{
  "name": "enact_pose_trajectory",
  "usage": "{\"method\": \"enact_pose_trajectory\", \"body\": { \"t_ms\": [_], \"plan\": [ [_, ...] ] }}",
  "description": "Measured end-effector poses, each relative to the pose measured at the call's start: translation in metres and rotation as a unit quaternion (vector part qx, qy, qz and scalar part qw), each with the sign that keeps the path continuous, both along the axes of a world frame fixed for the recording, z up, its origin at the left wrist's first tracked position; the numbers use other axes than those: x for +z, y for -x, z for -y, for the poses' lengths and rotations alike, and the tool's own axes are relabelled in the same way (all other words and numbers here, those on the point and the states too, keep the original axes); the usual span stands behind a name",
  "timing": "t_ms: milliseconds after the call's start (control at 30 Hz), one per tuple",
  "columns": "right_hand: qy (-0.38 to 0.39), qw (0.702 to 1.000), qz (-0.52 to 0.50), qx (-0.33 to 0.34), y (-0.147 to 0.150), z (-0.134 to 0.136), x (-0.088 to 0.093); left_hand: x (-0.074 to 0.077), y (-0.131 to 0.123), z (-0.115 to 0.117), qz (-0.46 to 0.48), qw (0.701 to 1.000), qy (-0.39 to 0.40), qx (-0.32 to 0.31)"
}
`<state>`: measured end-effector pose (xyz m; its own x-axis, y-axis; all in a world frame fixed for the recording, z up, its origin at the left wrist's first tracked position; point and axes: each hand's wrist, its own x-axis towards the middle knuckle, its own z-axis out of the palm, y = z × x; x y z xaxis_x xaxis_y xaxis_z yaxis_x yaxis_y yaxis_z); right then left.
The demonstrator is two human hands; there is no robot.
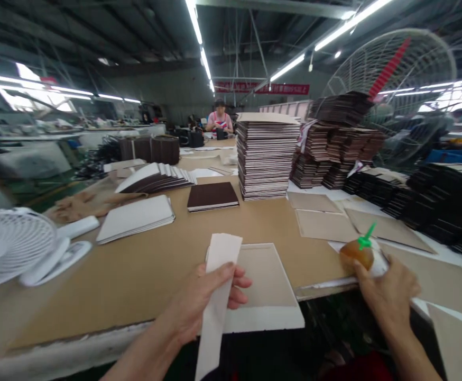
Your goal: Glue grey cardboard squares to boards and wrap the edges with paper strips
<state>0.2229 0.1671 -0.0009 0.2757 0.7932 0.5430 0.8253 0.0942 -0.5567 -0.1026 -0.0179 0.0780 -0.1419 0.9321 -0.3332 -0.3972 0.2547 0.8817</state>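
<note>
- The left hand [203, 301] pinches a white paper strip [223, 253] at mid-length between thumb and fingers, likely so both ends hang free; it stands tilted over the near table [136, 275] edge.
- Just behind the strip lies a shallow cardboard tray [270, 283], open side up.
- The right hand [389, 296] is closed around a glue bottle [358, 254] resting on the table, green nozzle pointing up and away.
- A tall board stack [266, 159] stands well beyond.
</note>
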Motion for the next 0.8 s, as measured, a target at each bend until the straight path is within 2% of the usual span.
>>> {"method": "enact_pose_trajectory", "body": {
  "t_ms": [33, 67, 100, 133, 200, 233, 300, 333, 400, 533, 600, 667, 733, 800],
  "plan": [
    [-0.023, 1.000, -0.008, -0.007, 0.007, 0.008, 0.005, -0.004, -0.001, -0.002, 0.019, 1.000, -0.002, 0.005],
    [-0.045, 0.998, -0.031, 0.014, 0.017, 0.019, 0.012, -0.007, -0.002, -0.003, 0.030, 1.000, -0.001, 0.007],
    [-0.038, 0.994, -0.070, 0.075, 0.029, 0.031, 0.020, -0.011, -0.004, -0.004, 0.034, 0.999, 0.003, 0.004],
    [-0.002, 0.980, -0.107, 0.170, 0.044, 0.043, 0.030, -0.014, -0.008, -0.005, 0.034, 0.999, 0.008, 0.000],
    [0.105, 0.905, -0.169, 0.376, 0.077, 0.066, 0.051, -0.017, -0.017, -0.007, 0.027, 0.999, 0.019, -0.013],
    [0.146, 0.867, -0.183, 0.440, 0.094, 0.075, 0.062, -0.017, -0.022, -0.007, 0.022, 0.999, 0.021, -0.021],
    [0.203, 0.818, -0.191, 0.503, 0.122, 0.086, 0.078, -0.017, -0.031, -0.006, 0.004, 0.999, 0.023, -0.039],
    [0.222, 0.804, -0.182, 0.520, 0.132, 0.088, 0.084, -0.017, -0.034, -0.005, -0.008, 0.999, 0.022, -0.045],
    [0.241, 0.800, -0.164, 0.524, 0.142, 0.087, 0.089, -0.017, -0.034, -0.002, -0.030, 0.998, 0.021, -0.053],
    [0.230, 0.834, -0.201, 0.459, 0.137, 0.073, 0.081, -0.024, -0.015, 0.004, -0.044, 0.999, 0.017, -0.013],
    [0.245, 0.832, -0.223, 0.444, 0.134, 0.067, 0.075, -0.029, -0.002, 0.007, -0.025, 1.000, 0.000, 0.014],
    [0.264, 0.817, -0.232, 0.457, 0.135, 0.066, 0.072, -0.033, 0.008, 0.010, 0.002, 1.000, -0.014, 0.007],
    [0.266, 0.794, -0.243, 0.490, 0.141, 0.067, 0.075, -0.035, 0.014, 0.011, 0.038, 0.998, -0.018, -0.049],
    [0.267, 0.747, -0.274, 0.543, 0.146, 0.069, 0.084, -0.038, 0.016, 0.011, 0.092, 0.989, -0.023, -0.117]
  ]
}}
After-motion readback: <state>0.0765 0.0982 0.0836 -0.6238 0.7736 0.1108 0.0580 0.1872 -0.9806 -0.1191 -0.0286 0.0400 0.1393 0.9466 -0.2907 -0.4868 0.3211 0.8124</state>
